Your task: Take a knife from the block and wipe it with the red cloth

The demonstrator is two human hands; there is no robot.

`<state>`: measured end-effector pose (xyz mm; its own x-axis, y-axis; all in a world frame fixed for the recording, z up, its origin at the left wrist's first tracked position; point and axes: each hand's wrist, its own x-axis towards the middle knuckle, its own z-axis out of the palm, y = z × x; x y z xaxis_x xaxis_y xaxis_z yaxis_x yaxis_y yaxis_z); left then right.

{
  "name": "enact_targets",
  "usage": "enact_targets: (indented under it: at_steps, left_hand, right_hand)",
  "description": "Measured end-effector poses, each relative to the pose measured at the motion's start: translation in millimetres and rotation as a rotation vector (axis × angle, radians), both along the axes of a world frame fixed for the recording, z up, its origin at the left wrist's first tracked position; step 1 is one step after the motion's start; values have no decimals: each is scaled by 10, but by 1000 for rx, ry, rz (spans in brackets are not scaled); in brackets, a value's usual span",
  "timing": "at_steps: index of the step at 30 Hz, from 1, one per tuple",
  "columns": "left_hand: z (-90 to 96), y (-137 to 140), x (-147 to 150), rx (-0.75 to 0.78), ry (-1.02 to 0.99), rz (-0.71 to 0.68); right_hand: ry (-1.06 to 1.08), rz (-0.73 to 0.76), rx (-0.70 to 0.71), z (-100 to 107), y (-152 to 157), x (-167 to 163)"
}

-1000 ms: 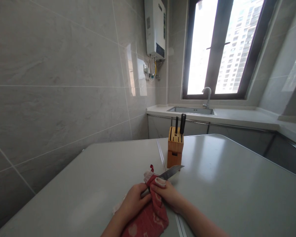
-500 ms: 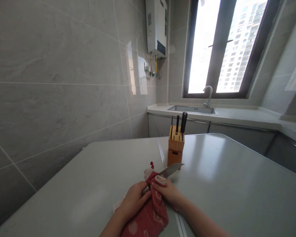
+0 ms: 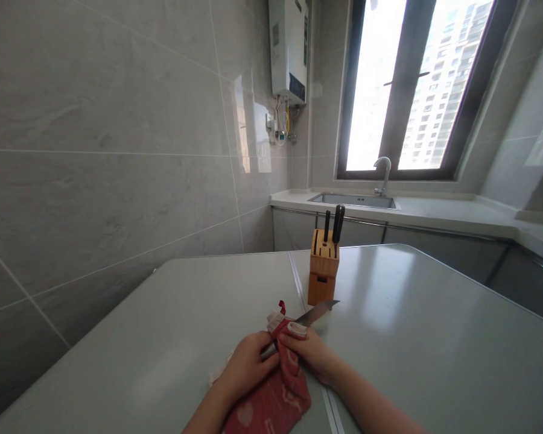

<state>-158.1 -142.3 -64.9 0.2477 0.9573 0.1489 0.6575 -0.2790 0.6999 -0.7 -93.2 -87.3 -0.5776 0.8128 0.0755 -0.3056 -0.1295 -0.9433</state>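
Observation:
My left hand (image 3: 247, 369) grips the near end of a kitchen knife (image 3: 319, 310), whose steel blade points away toward the knife block. My right hand (image 3: 311, 354) pinches a red patterned cloth (image 3: 278, 395) around the blade near its base. The cloth drapes down under both hands onto the grey table (image 3: 416, 337). The knife handle is hidden inside my left hand and the cloth.
A wooden knife block (image 3: 323, 272) with two black-handled knives stands just beyond the blade tip. A tiled wall runs along the left. Farther back are a sink (image 3: 355, 200) with a tap, a counter, a window and a wall-mounted water heater (image 3: 289, 51).
The hands, cloth and knife hold nearly the same place; the blade tip has shifted slightly between frames and the camera view has drifted a little.

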Motion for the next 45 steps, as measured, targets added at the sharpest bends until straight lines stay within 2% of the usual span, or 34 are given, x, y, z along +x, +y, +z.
enact_targets:
  at_steps: [9, 14, 22, 32, 45]
  left_hand:
    - [44, -28, 25, 13, 0, 11]
    - [42, -17, 24, 25, -41, -9]
    - [5, -1, 13, 13, 18, 22]
    - [19, -16, 13, 34, 45, 37]
    - [17, -16, 21, 35, 41, 36]
  right_hand:
    - [44, 1, -6, -11, 13, -16]
    - [61, -2, -60, -31, 21, -23]
    - [166, 21, -189, -15, 13, -29]
    - [141, 2, -198, 46, -7, -16]
    - [154, 6, -202, -16, 32, -11]
